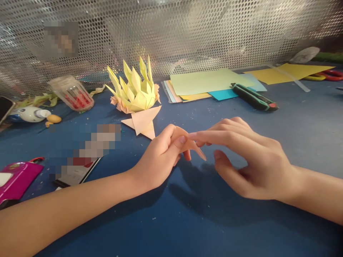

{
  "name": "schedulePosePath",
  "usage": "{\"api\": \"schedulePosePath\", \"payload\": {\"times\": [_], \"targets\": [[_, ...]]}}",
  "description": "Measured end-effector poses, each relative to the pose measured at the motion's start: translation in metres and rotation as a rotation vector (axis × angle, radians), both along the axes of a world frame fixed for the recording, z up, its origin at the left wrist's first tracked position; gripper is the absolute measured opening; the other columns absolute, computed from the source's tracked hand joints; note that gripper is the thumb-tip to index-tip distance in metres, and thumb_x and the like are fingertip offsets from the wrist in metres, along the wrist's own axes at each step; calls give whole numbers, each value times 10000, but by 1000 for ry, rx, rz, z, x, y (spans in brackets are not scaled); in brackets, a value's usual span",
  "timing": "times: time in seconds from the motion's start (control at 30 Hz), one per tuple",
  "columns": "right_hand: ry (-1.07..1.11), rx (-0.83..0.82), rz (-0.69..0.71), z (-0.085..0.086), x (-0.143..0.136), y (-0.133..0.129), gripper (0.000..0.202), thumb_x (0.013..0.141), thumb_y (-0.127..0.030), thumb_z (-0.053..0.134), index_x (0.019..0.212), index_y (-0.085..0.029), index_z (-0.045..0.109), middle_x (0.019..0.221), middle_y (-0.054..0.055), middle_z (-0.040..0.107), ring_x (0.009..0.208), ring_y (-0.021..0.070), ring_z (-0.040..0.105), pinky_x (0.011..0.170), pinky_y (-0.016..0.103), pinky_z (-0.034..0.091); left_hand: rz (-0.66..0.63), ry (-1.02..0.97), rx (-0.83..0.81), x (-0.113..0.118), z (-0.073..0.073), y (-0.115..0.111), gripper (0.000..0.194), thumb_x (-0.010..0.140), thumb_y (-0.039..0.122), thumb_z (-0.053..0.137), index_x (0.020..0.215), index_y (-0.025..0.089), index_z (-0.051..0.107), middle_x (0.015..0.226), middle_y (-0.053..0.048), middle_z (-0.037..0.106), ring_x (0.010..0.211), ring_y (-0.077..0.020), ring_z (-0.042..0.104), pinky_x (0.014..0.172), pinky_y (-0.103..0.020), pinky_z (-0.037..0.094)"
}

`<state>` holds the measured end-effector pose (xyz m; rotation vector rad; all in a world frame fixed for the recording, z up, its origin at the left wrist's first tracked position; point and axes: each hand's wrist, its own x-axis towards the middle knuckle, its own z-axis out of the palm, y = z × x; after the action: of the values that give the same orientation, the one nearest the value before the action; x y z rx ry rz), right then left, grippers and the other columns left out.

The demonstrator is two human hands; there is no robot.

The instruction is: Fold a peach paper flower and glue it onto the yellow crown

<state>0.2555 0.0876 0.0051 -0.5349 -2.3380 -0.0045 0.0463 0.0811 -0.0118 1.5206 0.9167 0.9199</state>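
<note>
Pinched between the thumb and fingers of my left hand (pixel 163 153) is a small folded piece of peach paper (pixel 197 150), one narrow end of it pointing right and down. My right hand (pixel 249 157) is beside it with thumb and fingers apart; its index fingertip reaches the paper near my left thumb. Much of the paper is hidden by my left fingers. Just behind my left hand lie folded peach paper pieces (pixel 144 120) with pointed ends. Beyond them stands a yellow origami flower (pixel 139 92) with upright pointed petals and a peach base.
Coloured paper sheets (pixel 203 82) lie at the back, with a green-black utility knife (pixel 254 97) at their edge. A yellow sheet (pixel 289 72) and scissors (pixel 327 75) are far right. Leftward are a jar (pixel 72 93), a phone (pixel 80 171) and a magenta object (pixel 21 178). Perforated metal (pixel 187 35) backs the blue table.
</note>
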Motion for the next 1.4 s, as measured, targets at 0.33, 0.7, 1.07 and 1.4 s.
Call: {"api": "schedulePosePath", "payload": {"times": [0.33,0.7,1.07,1.4], "targets": [[12,28,-56,2,1,12,66,997,-175,613,1003,-230,649,898,13,698,792,162,644,743,331,462,-18,28,68,0,1,-4,271,1108,385,432,929,218,546,761,46,595,624,-94,474,597,-249,364],[273,-713,-119,-4,-8,8,306,937,-511,679,826,-229,642,707,-7,687,628,146,626,527,275,455,-117,85,110,0,8,-4,269,1020,346,585,854,252,396,783,49,579,725,-124,568,715,-263,442],[341,-692,-110,-8,-11,7,225,916,-435,720,974,-239,625,759,-15,710,632,149,671,492,272,461,-136,118,117,1,7,-4,288,1060,327,509,814,248,381,704,57,599,699,-120,568,689,-265,416],[326,-588,-118,-10,-8,7,182,945,-399,684,1014,-235,646,823,6,728,671,155,680,497,272,460,-85,62,25,0,4,-5,353,1067,523,453,885,226,509,743,15,683,603,-127,601,614,-256,463]]}}
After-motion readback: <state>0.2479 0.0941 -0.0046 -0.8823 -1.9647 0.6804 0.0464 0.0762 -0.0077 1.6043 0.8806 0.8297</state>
